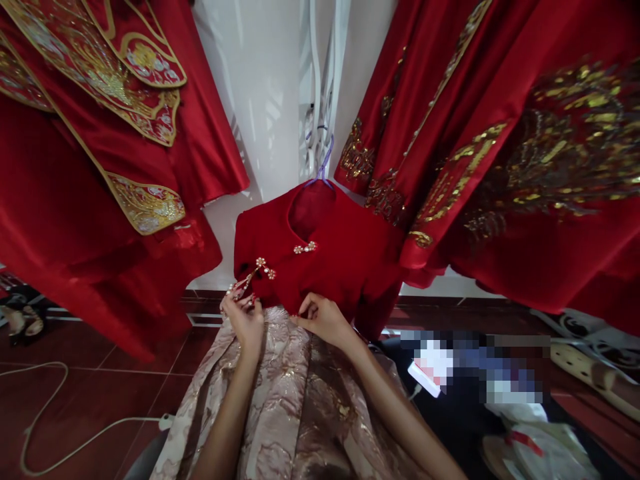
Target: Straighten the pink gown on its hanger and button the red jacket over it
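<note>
A red garment point(340, 280) with a round neckline hangs in front of me on a thin purple hanger point(323, 167). Flower-shaped bead ornaments point(305, 248) sit below its neckline. At the garment's left side, my left hand point(245, 320) is closed with its fingertips at a beaded strand point(250, 277), which has pearl-like beads and flower heads. My right hand point(325, 323) has thumb and fingers pinched together at the garment's lower part; whatever is between them is too small to make out. Beneath both hands, a pinkish patterned fabric with gold threads point(280, 393) covers my lap.
Red embroidered garments hang on the left point(200, 133) and right point(450, 200). A lit white device point(425, 379) with a cable lies on a dark surface at right, partly pixelated. A white cord point(65, 400) crosses the tiled floor, and shoes point(23, 320) stand far left.
</note>
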Action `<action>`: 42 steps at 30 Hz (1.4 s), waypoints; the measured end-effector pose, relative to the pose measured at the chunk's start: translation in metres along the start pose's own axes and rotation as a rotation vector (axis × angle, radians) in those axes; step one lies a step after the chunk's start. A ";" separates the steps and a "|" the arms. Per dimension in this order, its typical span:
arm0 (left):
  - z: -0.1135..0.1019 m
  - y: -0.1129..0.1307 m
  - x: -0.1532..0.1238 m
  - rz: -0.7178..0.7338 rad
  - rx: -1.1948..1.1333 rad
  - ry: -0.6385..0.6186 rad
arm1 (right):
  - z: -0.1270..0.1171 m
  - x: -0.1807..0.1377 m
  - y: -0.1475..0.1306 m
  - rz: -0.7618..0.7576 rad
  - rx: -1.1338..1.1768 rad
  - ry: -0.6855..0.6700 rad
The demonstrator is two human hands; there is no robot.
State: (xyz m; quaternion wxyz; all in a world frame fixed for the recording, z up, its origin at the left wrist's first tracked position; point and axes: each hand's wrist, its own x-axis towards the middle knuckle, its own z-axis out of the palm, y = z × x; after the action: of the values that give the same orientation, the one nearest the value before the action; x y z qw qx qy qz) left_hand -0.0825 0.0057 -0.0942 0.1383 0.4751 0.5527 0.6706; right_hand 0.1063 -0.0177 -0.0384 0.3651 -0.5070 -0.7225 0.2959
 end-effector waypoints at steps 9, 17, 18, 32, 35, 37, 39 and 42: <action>-0.012 -0.013 0.014 0.157 0.137 -0.218 | -0.027 0.001 0.000 0.216 0.194 0.044; -0.033 -0.005 0.034 0.306 0.471 -0.189 | -0.033 0.002 0.002 0.128 0.344 0.049; -0.041 0.000 0.041 0.312 0.488 -0.169 | -0.033 0.002 0.002 0.119 0.354 0.050; -0.036 0.090 -0.024 0.518 0.225 -0.215 | -0.048 -0.004 -0.013 0.084 0.417 -0.047; -0.020 0.062 -0.038 0.423 0.386 -0.630 | -0.057 -0.006 -0.011 0.064 0.309 -0.108; -0.015 0.051 -0.038 0.345 0.382 -0.683 | -0.060 -0.006 -0.010 0.065 0.292 -0.122; -0.013 0.047 -0.036 0.297 0.331 -0.605 | -0.059 -0.005 -0.009 0.074 0.297 -0.117; -0.013 0.050 -0.036 0.243 0.251 -0.517 | -0.053 -0.004 -0.007 0.073 0.293 -0.138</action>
State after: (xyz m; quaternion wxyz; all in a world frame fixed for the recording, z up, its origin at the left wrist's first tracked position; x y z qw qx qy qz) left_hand -0.0570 -0.0453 -0.0677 0.1332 0.7058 0.5169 0.4658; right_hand 0.1473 -0.0209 -0.0044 0.3737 -0.4526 -0.6761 0.4453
